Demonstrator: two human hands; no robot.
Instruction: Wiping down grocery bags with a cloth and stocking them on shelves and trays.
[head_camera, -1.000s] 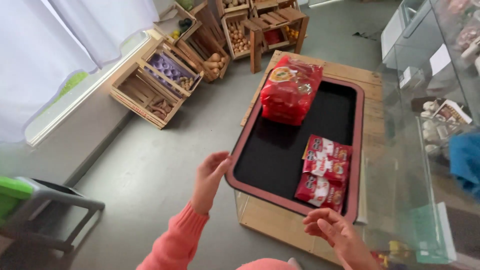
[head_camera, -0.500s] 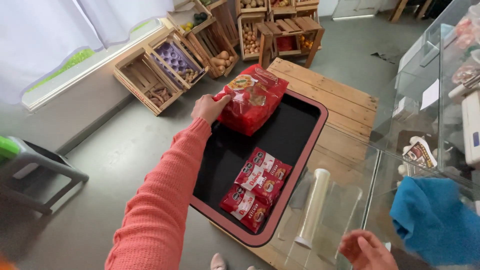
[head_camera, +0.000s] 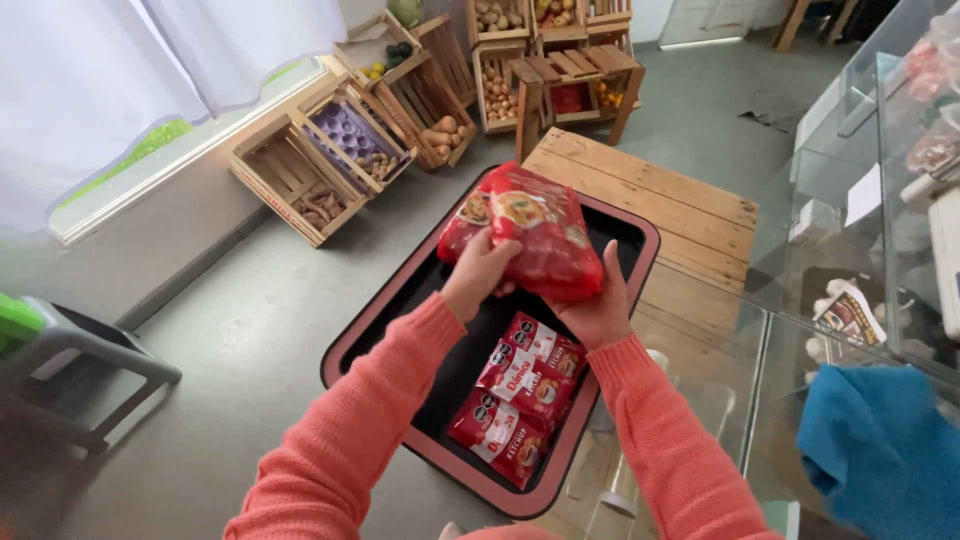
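Note:
Both my hands hold a large red multipack bag (head_camera: 525, 230) above the far half of a black tray with a red rim (head_camera: 400, 290). My left hand (head_camera: 480, 272) grips its near left edge. My right hand (head_camera: 600, 305) supports its near right side from below. Two smaller red sachet packs (head_camera: 520, 395) lie flat in the near part of the tray, below my wrists. My sleeves are coral pink.
The tray rests on a wooden pallet table (head_camera: 660, 200). Wooden crates (head_camera: 340, 150) with vegetables and a purple egg tray line the floor by the window. A glass display counter (head_camera: 850, 250) stands on the right, a blue cloth (head_camera: 880, 450) near it. A grey stool (head_camera: 70, 360) stands at left.
My right hand has come up from the lower right and joined the left on the large red bag. The bag is lifted off the tray's far end and drawn nearer to me.

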